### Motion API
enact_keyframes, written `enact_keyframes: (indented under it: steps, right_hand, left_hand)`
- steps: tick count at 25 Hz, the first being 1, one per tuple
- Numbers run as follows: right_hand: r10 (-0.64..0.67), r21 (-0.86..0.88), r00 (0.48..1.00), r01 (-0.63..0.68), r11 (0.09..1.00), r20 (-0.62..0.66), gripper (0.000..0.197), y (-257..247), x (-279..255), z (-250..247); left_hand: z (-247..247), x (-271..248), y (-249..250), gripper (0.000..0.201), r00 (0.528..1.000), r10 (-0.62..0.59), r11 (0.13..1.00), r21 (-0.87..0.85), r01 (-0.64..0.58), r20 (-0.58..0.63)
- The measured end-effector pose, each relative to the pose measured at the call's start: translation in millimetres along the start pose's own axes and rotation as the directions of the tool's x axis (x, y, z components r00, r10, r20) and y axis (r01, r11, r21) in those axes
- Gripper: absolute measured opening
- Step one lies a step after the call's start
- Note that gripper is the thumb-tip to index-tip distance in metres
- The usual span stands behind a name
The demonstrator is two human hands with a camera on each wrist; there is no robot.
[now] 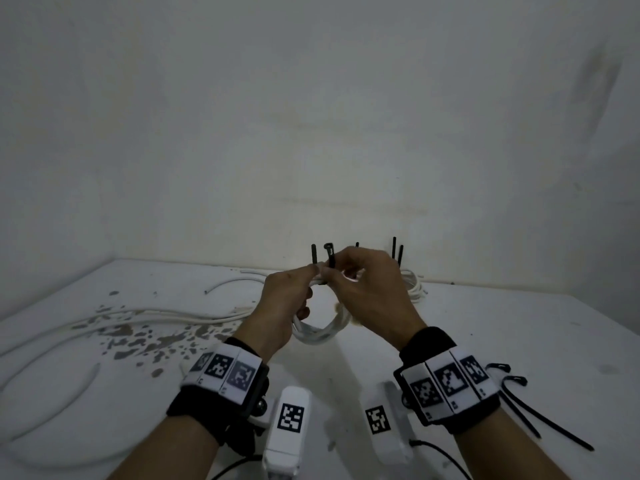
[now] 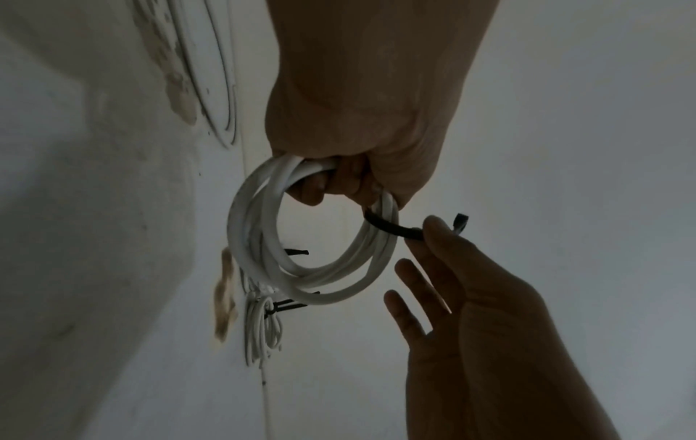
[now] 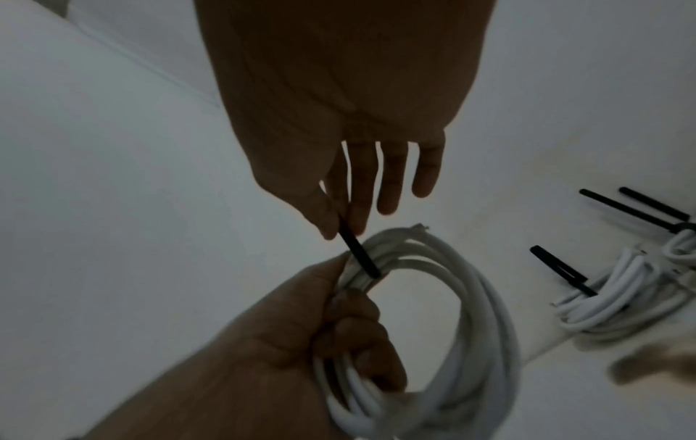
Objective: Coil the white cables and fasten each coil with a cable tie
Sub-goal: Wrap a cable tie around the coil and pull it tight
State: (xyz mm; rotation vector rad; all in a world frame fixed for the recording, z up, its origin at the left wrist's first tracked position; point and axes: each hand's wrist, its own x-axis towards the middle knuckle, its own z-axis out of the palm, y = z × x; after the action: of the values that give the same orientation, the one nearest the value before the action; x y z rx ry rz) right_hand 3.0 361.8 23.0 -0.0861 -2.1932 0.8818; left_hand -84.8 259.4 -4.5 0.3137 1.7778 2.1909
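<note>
My left hand (image 1: 287, 303) grips a coil of white cable (image 1: 318, 332) held up above the white table (image 1: 519, 334); the same coil (image 2: 312, 238) hangs from its curled fingers in the left wrist view. A black cable tie (image 1: 330, 259) wraps round the coil's top. My right hand (image 1: 367, 285) pinches that tie (image 3: 357, 253) between thumb and forefinger, the other fingers (image 3: 391, 178) straight. The tie's head (image 2: 460, 221) sticks out past the right fingertips. Both ends of the tie stand upright above the hands.
Tied white coils (image 3: 621, 297) with black tie tails lie at the back by the wall. Loose white cables (image 1: 156, 315) trail across the stained left side of the table. Spare black ties (image 1: 540, 414) lie at the right near the edge.
</note>
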Motion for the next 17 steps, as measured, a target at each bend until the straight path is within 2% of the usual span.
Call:
enact_keyframes:
  steps: [2,5,8,12,17]
  right_hand:
    - [0.061,0.03,0.998,-0.06,0.998,-0.014,0.008,-4.0,7.6,0.3]
    - [0.099,-0.034,0.994,-0.101,0.994,-0.045,0.013,-4.6,15.8,1.6]
    - [0.131,-0.099,0.991,-0.131,0.986,-0.007,0.018,-0.7,19.5,5.1]
    - [0.088,-0.14,0.996,-0.084,0.987,0.023,0.015,0.2,19.1,10.8]
    - [0.068,-0.163,0.998,-0.067,0.984,0.0,0.026,-1.3,16.3,14.6]
  left_hand:
    - [-2.8,1.8,0.2,0.028,1.0,0.012,0.999,0.029,-0.013,0.019]
    - [-4.2,2.6,0.1,0.034,0.995,0.041,0.997,0.067,-0.047,0.093]
    - [-7.5,1.8,0.4,0.013,0.978,0.119,0.981,0.128,-0.142,0.174]
    - [-12.7,5.8,1.2,0.016,0.963,0.216,0.938,0.238,-0.251,0.163]
    - [-14.7,6.7,3.2,0.018,0.965,0.213,0.929,0.274,-0.248,0.15]
